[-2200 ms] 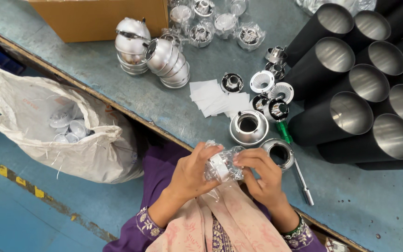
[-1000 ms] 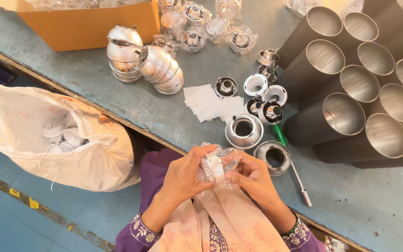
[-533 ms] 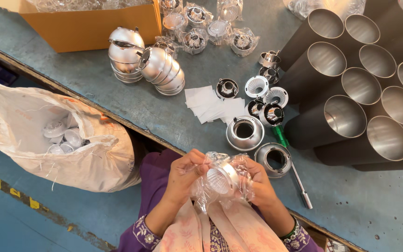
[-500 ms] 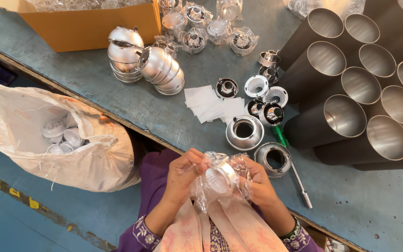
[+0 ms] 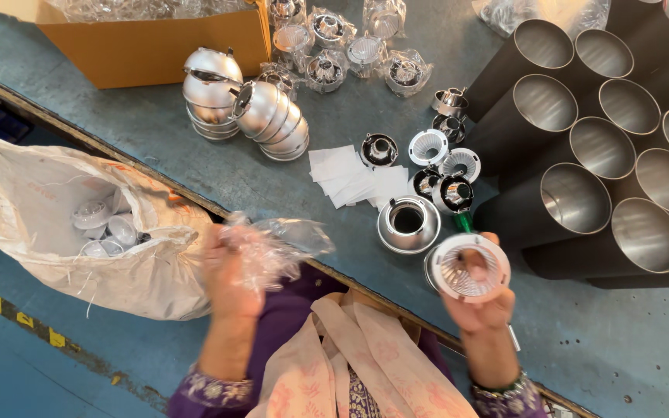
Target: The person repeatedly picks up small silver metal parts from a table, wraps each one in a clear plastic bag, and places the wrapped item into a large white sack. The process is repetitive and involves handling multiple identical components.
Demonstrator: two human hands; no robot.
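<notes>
Two hands apart, right grip [image 5: 478,298] pinching white-rimmed reflector [image 5: 470,267] from below, left grip [image 5: 230,267] clutching crumpled clear wrapper [image 5: 276,244]

Free room vs. obstacles, my view. Open bench [image 5: 118,128] strip runs centre-left, betw. cardboard box [image 5: 149,42] at top left and bench edge; bare patch also lower right of frame. Blocking right side: black tubes [image 5: 582,147], packed touching, upper right to mid right. Centre: stacked silver bowls [image 5: 261,116], white paper slips [image 5: 350,176], small reflector parts [image 5: 427,166] close together, little gap. Left, below edge: open white sack [image 5: 63,224]. My left hand [image 5: 230,267] w/ clear wrap sits just beside it; right hand [image 5: 478,298] over bench edge.
</notes>
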